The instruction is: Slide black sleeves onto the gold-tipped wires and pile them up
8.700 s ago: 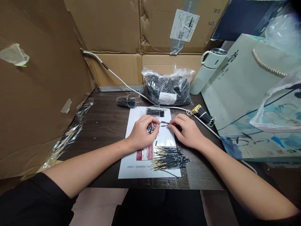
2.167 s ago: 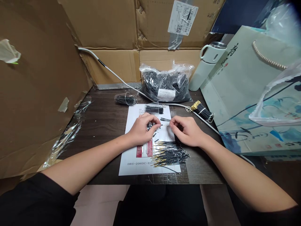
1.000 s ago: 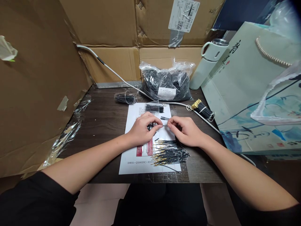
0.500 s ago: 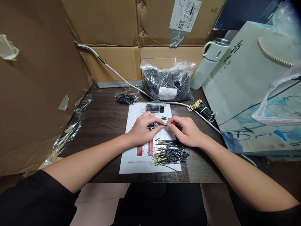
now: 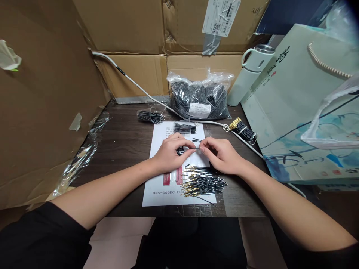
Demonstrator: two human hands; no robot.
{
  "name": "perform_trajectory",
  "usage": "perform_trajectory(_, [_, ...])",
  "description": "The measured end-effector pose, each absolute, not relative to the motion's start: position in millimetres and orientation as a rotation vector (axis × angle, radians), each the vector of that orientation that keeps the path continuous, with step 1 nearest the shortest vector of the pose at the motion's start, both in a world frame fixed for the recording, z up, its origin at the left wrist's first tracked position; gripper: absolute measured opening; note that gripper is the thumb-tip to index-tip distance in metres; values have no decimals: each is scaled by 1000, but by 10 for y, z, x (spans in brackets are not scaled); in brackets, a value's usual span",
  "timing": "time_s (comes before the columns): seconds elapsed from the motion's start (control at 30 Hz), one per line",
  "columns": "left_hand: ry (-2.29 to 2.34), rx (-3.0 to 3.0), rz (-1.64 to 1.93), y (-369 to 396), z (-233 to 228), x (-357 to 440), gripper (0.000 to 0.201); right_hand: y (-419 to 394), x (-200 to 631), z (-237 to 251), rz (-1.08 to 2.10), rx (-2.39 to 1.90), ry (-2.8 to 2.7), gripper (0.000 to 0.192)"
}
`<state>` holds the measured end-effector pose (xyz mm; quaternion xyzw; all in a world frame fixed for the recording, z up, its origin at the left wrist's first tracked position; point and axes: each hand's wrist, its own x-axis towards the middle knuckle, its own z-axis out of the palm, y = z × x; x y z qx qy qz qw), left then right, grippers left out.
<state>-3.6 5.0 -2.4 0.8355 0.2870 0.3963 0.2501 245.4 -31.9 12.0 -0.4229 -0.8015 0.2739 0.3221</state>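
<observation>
My left hand (image 5: 173, 152) and my right hand (image 5: 221, 156) meet above the printed sheet, thumb and forefinger pinched on each. Between the fingertips runs a thin black wire (image 5: 197, 148), held from both sides; its ends are hidden by the fingers. Small black pieces (image 5: 180, 151) show under my left palm, partly covered. A few black wires (image 5: 196, 140) lie just beyond the fingertips. Nearer to me spreads a loose pile of short black wires with gold-coloured terminals (image 5: 204, 182), overlapping the printed sheet (image 5: 153, 179).
Behind the hands lie bundled black wires (image 5: 185, 129), another bundle (image 5: 151, 116) and a gold-tipped bundle (image 5: 243, 130). A clear bag of black parts (image 5: 199, 99) stands at the back. A white cable (image 5: 140, 89) crosses the table. Right are a flask (image 5: 249, 78) and paper bag (image 5: 286, 112).
Both hands keep almost the same pose around the thin wire. The view has shifted very slightly; nothing else has visibly moved.
</observation>
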Motion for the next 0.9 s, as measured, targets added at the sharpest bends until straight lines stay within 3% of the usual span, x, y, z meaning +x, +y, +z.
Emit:
perform_trajectory(0.37, [812, 2264, 1080, 33, 1, -30, 7, -328, 2451, 131, 710, -1119, -2106, 16])
perform_trajectory(0.47, [870, 2290, 1083, 18, 39, -20, 16, -309, 2454, 135, 577, -1111, -2095, 12])
perform_trajectory(0.63, [839, 2398, 998, -17, 89, -30, 11, -227, 2469, 72, 271, -1106, -2126, 11])
perform_trajectory(0.9, [700, 2534, 772, -44, 101, -72, 15, -136, 2503, -75, 225, -1189, -2180, 10])
